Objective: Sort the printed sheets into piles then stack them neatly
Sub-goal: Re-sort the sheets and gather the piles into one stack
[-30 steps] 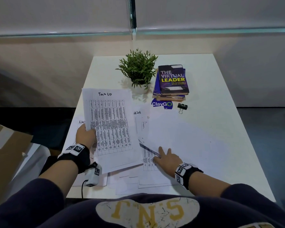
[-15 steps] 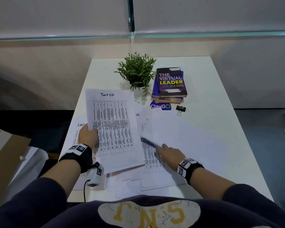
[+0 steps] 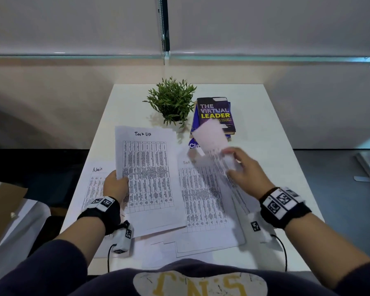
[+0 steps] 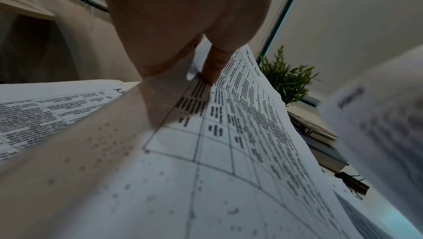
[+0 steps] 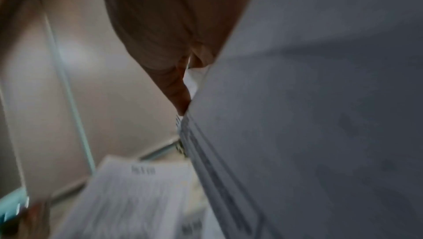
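My left hand [image 3: 118, 184] grips a sheaf of printed sheets headed "Task List" [image 3: 147, 178] by its left edge, held raised over the table; the left wrist view shows the thumb [image 4: 213, 65] pressed on the printed table of that sheaf [image 4: 240, 134]. My right hand [image 3: 247, 167] pinches one printed sheet [image 3: 212, 139], lifted and blurred with motion, above another "Task List" sheet [image 3: 203, 197] lying flat. In the right wrist view that lifted sheet [image 5: 320, 116] fills the right side. An "Admin" sheet [image 3: 94, 184] lies at the left. More sheets [image 3: 179, 246] lie underneath near the front edge.
A small potted plant [image 3: 172, 101] stands at the back middle of the white table [image 3: 265, 124]. Right of it lies a stack of books [image 3: 215, 114], with a blue card [image 3: 193, 145] in front, partly hidden by the lifted sheet. A black binder clip [image 4: 352, 181] lies beside the books.
My right hand has risen from the table and lifted a sheet up and back toward the books. The left hand's sheaf has barely moved.
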The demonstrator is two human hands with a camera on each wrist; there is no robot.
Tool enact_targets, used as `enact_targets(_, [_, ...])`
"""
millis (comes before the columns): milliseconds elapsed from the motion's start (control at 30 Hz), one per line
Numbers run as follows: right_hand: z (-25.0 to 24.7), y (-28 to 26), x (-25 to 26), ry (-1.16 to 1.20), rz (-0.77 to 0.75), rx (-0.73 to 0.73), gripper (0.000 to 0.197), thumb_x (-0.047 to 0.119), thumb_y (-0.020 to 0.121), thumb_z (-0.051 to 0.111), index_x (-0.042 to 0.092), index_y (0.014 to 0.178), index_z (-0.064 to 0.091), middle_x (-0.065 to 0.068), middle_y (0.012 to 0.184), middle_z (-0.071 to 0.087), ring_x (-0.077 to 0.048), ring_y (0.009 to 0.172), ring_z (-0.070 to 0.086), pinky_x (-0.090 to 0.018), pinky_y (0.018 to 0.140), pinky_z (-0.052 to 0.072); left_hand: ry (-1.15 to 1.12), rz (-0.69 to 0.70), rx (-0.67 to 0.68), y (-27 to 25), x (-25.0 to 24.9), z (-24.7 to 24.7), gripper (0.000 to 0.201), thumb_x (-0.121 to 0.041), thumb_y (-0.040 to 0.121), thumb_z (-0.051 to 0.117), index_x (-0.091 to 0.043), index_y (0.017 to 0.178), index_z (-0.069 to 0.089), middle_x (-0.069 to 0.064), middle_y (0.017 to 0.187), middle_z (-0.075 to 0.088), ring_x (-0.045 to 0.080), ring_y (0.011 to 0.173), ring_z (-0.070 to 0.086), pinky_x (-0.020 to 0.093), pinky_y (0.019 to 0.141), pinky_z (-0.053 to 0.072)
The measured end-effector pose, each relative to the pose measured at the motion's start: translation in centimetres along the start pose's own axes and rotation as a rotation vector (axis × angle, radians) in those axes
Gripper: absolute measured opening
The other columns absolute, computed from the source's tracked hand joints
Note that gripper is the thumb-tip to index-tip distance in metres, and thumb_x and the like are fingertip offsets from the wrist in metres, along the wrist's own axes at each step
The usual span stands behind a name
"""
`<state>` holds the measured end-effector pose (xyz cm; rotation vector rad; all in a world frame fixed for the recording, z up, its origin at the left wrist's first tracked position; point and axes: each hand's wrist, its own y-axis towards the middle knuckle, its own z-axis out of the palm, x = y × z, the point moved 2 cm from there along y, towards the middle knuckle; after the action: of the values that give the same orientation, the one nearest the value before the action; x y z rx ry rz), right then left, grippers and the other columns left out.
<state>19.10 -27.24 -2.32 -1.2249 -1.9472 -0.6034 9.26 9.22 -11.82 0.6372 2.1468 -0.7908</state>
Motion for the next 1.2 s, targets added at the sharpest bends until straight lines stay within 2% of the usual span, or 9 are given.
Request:
enact_targets(67, [-2.3,0.1,2.1,0.240,0.028,-0.119,0.071,-0.006,0.082,0.069,0.039,0.131,0.043,0.007,0.130,0.057,0.014,0.107,0.057,-0.005,0.085,0.045,-0.003,0.002,0.011,-0.2,-0.4,0.3,0.006,-0.004,0.092,0.048,-0.005,0.094,0.054,0.011,0.074,0.049,0.023,0.063,0.047,0.027,0.055,0.042])
enact_targets(233, [-6.0,0.2,-0.7,0.595,0.190,-0.405,0.076,-0.001,0.084,0.072,0.023,0.145,0.033,0.003,0.113,0.069,-0.010,0.097,0.071,-0.027,0.082,0.056,0.008,0.007,0.038,-0.4,-1.0,0.5,0.011,-0.003,0.091,0.048,0.000,0.097,0.056,0.013,0.076,0.048,0.023,0.065,0.046,0.029,0.057,0.042])
enact_targets(333, [-5.2,-0.5,-5.3,0.458,0.363,-0.427,0.036,0.018,0.085,0.075,0.001,0.109,0.054,-0.010,0.097,0.068,-0.012,0.078,0.062,-0.027,0.072,0.049,0.041,0.028,0.052,-0.9,-1.3,0.7,0.006,-0.003,0.091,0.047,-0.002,0.092,0.053,0.012,0.074,0.047,0.023,0.064,0.045,0.027,0.055,0.040])
enact_targets(433, [-3.2,-1.8,-9.5,0.300,0.521,-0.378,0.039,0.023,0.087,0.072,0.007,0.073,0.039,-0.011,0.069,0.042,-0.019,0.065,0.038,-0.031,0.060,0.031,0.069,0.060,0.082,-1.6,-1.7,0.9,0.006,-0.003,0.093,0.046,-0.004,0.093,0.052,0.010,0.073,0.048,0.021,0.060,0.045,0.024,0.052,0.039])
enact_targets(500, [-2.0,-2.7,-11.3,0.271,0.567,-0.344,0.018,0.018,0.092,0.068,0.004,0.089,0.057,-0.011,0.083,0.058,-0.023,0.073,0.050,-0.031,0.065,0.039,0.072,0.068,0.101,-2.0,-1.9,1.1,0.010,-0.003,0.094,0.046,-0.006,0.099,0.054,0.010,0.075,0.050,0.021,0.061,0.046,0.024,0.052,0.039])
enact_targets(633, [-0.9,-3.8,-13.3,0.238,0.662,-0.322,0.044,0.014,0.095,0.063,0.004,0.137,0.052,-0.012,0.122,0.060,-0.027,0.100,0.055,-0.033,0.085,0.043,0.093,0.072,0.112,-2.2,-1.8,1.3,0.013,-0.005,0.095,0.047,-0.005,0.105,0.056,0.011,0.077,0.051,0.022,0.062,0.047,0.025,0.053,0.040])
enact_targets(833, [-2.6,-3.7,-13.9,0.357,0.661,-0.373,0.041,0.012,0.094,0.064,0.005,0.133,0.056,-0.007,0.118,0.061,-0.026,0.104,0.057,-0.035,0.091,0.044,0.110,0.074,0.126,-2.4,-1.6,1.2,0.016,-0.004,0.095,0.046,-0.005,0.108,0.056,0.012,0.076,0.050,0.021,0.059,0.045,0.024,0.052,0.039])
enact_targets(1000, [-5.5,-2.7,-13.7,0.528,0.599,-0.388,0.017,0.007,0.089,0.068,0.013,0.105,0.067,-0.007,0.113,0.068,-0.032,0.110,0.062,-0.050,0.103,0.045,0.093,0.102,0.134,-3.0,-2.5,1.1,0.020,-0.004,0.094,0.046,-0.010,0.110,0.057,0.010,0.074,0.050,0.021,0.058,0.044,0.024,0.051,0.039])
enact_targets(1200, [-5.0,-0.8,-11.3,0.592,0.527,-0.341,0.027,0.007,0.092,0.066,-0.013,0.108,0.056,-0.015,0.092,0.058,-0.024,0.086,0.049,-0.028,0.059,0.043,-0.017,0.138,0.237,-5.5,-5.7,2.6,0.019,-0.006,0.094,0.047,-0.006,0.110,0.057,0.004,0.064,0.049,0.021,0.053,0.043,0.026,0.052,0.040])
